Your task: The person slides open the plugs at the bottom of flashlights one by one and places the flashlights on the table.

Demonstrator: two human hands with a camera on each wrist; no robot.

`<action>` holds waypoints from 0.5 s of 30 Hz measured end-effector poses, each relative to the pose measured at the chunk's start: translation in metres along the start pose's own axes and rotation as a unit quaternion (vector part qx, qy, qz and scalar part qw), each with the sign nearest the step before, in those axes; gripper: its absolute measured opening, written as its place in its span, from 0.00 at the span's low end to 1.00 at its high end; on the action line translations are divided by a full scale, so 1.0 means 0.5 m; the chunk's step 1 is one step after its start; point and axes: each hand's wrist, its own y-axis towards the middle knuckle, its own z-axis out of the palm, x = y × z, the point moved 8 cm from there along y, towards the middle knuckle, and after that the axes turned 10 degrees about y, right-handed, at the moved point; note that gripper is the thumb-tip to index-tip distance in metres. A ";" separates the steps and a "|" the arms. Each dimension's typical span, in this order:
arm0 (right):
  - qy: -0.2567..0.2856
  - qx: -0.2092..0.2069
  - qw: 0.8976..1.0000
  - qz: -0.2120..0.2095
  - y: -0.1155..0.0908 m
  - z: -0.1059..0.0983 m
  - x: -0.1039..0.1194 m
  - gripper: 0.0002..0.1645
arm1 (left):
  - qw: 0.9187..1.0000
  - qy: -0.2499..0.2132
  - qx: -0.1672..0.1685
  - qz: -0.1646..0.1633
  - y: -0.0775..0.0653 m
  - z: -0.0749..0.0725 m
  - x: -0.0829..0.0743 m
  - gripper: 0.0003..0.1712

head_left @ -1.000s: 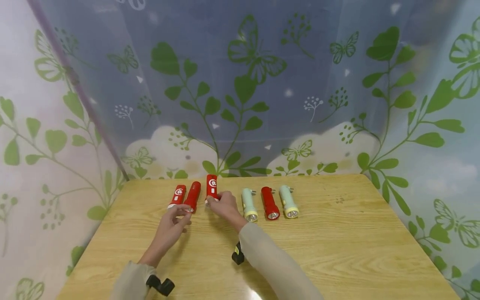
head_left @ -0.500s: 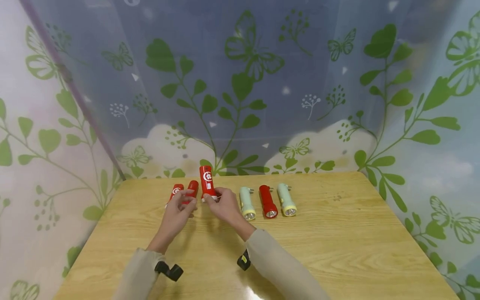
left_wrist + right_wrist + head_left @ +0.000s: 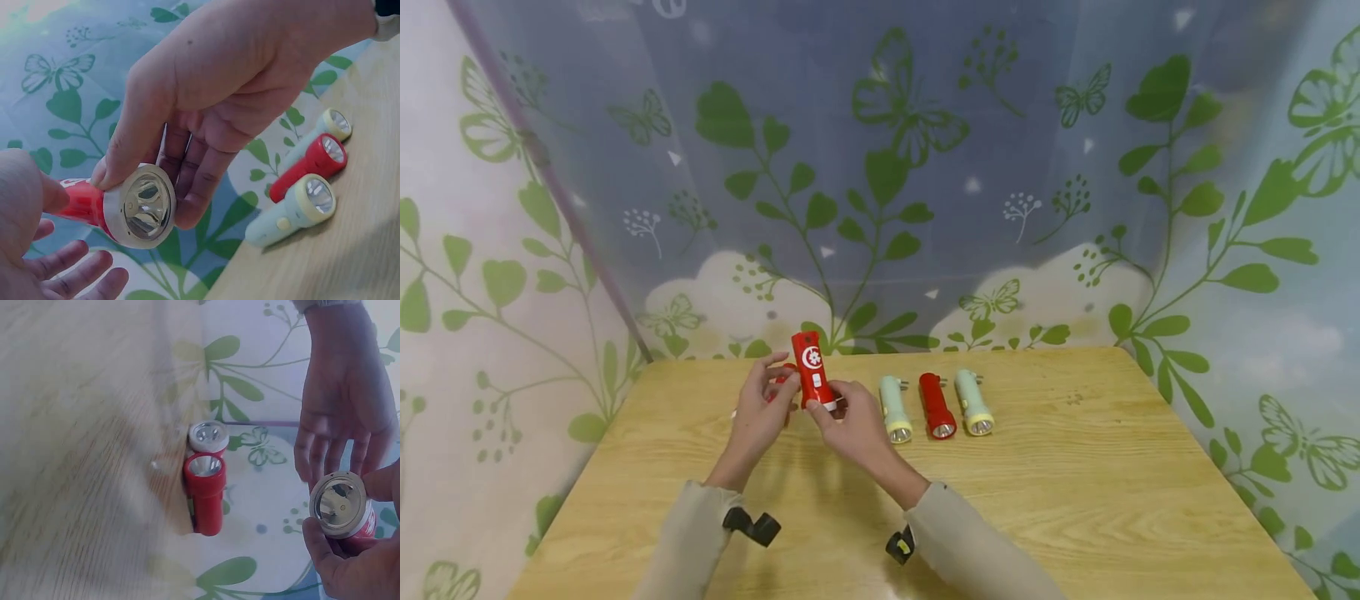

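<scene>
A red flashlight with a white head ring and a white logo (image 3: 811,362) is up off the table. My right hand (image 3: 859,427) pinches it near the white ring, thumb on one side and fingers on the other. Beside its red body is my left hand (image 3: 760,417), thumb close to it and fingers loosely spread; whether they touch is unclear. In the right wrist view the lens (image 3: 337,503) faces the camera. Two more flashlights lie behind my left hand, mostly hidden in the head view: an all-red one (image 3: 208,503) and a white-rimmed one (image 3: 209,435).
Right of my hands lie a pale green flashlight (image 3: 894,407), a red one (image 3: 936,404) and another pale green one (image 3: 973,402), lenses toward me. The wooden table (image 3: 1075,492) ends at a leaf-printed curtain (image 3: 1037,167).
My right hand has raised the white-ringed flashlight off the table and brought it left toward my left hand. The left hand has moved slightly up and right, beside it.
</scene>
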 end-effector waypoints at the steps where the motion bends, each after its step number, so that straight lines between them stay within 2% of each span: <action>1: 0.002 0.000 1.000 -0.005 -0.004 -0.001 0.003 0.20 | 1.000 -0.004 -0.002 0.006 0.000 0.000 -0.006 0.26; 6: 0.011 -0.007 1.000 -0.020 -0.020 -0.010 0.012 0.21 | 0.999 -0.021 -0.006 0.032 0.001 0.002 -0.033 0.28; 15: 0.013 -0.001 1.000 -0.012 -0.050 -0.017 0.007 0.25 | 0.998 -0.029 0.004 0.050 -0.011 0.013 -0.057 0.28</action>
